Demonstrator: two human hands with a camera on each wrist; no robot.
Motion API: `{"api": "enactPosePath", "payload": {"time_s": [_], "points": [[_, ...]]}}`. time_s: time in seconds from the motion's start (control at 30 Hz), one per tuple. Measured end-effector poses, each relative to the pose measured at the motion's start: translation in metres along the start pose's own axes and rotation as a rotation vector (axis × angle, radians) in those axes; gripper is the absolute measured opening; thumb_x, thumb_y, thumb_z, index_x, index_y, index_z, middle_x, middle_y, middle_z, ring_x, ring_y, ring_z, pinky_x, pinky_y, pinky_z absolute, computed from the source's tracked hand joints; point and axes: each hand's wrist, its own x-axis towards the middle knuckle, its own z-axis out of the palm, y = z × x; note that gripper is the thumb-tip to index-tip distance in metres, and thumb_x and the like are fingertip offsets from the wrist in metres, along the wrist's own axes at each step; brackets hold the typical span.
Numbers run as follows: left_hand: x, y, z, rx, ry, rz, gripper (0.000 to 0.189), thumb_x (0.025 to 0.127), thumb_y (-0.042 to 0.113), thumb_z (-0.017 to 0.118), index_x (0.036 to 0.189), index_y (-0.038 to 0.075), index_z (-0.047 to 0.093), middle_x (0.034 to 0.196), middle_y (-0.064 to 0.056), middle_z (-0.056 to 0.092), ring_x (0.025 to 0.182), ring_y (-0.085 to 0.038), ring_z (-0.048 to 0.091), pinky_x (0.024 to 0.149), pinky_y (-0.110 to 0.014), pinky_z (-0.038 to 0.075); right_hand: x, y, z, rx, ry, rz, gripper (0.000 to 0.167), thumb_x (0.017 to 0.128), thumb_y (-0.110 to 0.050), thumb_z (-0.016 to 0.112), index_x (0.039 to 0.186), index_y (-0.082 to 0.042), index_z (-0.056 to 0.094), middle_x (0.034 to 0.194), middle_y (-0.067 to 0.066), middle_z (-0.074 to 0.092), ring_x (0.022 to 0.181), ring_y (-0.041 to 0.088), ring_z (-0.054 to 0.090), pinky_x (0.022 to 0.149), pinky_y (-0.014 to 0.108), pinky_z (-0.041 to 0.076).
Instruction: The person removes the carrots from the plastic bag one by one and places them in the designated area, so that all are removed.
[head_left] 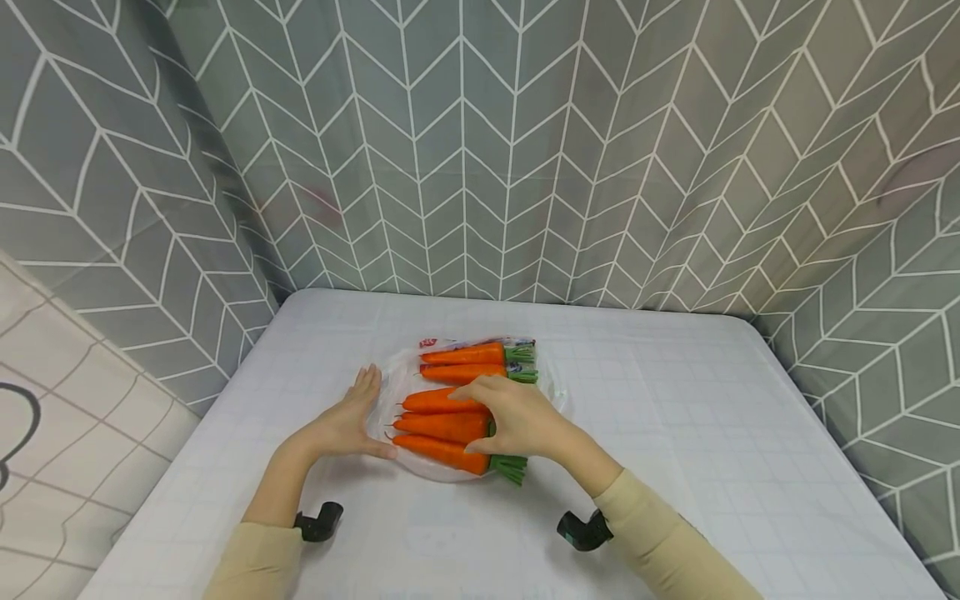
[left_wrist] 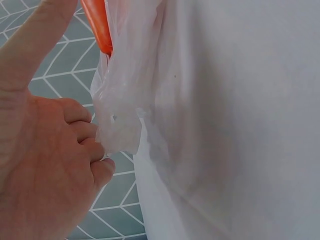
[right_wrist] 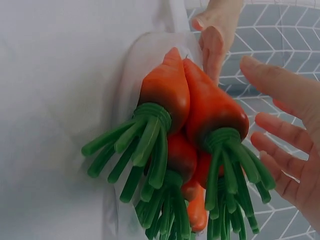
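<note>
Several orange carrots (head_left: 442, 452) with green stem ends (right_wrist: 145, 135) lie side by side on a thin, see-through plastic bag (head_left: 442, 473). Over the nearer carrots is my right hand (head_left: 517, 417), thumb and fingers spread apart and bent softly, partly hiding them in the head view. In the right wrist view this hand (right_wrist: 287, 120) is beside the carrots with nothing in its grasp. My left hand (head_left: 348, 421) is at the bag's left side, thumb spread from the fingers. Its fingertips are right at the crumpled bag edge (left_wrist: 120, 130) in the left wrist view.
A white cloth covers the table (head_left: 675, 417) under the bag. Grey curtains (head_left: 480, 150) with white zigzag lines stand behind the table and at its sides. Printed packaging (head_left: 472, 342) shows at the bag's far edge. A black strap mount (head_left: 321, 522) sits on each wrist.
</note>
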Motion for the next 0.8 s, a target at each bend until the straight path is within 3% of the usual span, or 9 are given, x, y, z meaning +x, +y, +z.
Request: {"api": "enactPosePath", "payload": {"time_s": [0.27, 0.57, 0.8], "points": [[0.0, -0.006, 0.002, -0.006, 0.003, 0.001, 0.133, 0.064, 0.05, 0.086, 0.148, -0.012, 0.003, 0.156, -0.028, -0.006, 0.143, -0.043, -0.01, 0.111, -0.061, 0.005, 0.004, -0.006, 0.003, -0.017, -0.037, 0.012, 0.057, 0.074, -0.036, 0.083, 0.124, -0.019, 0.062, 0.117, -0.004, 0.061, 0.101, 0.015, 0.059, 0.071, 0.027, 0.052], [0.0, -0.004, 0.0, -0.002, 0.007, 0.003, 0.133, 0.064, 0.049, 0.086, 0.148, -0.013, 0.004, 0.156, -0.029, -0.005, 0.143, -0.042, -0.01, 0.112, -0.06, 0.004, 0.003, -0.015, 0.005, -0.335, -0.088, -0.04, 0.06, 0.072, -0.035, 0.085, 0.126, -0.021, 0.061, 0.116, -0.002, 0.062, 0.098, 0.017, 0.058, 0.059, 0.022, 0.051], [-0.003, -0.003, 0.0, -0.007, 0.012, 0.005, 0.13, 0.065, 0.045, 0.087, 0.148, -0.013, 0.005, 0.156, -0.03, -0.005, 0.143, -0.043, -0.009, 0.112, -0.06, 0.005, 0.002, -0.021, 0.008, -0.413, -0.128, -0.043, 0.067, 0.07, -0.029, 0.088, 0.13, -0.02, 0.059, 0.115, -0.002, 0.061, 0.092, 0.017, 0.056, 0.053, 0.018, 0.046]]}}
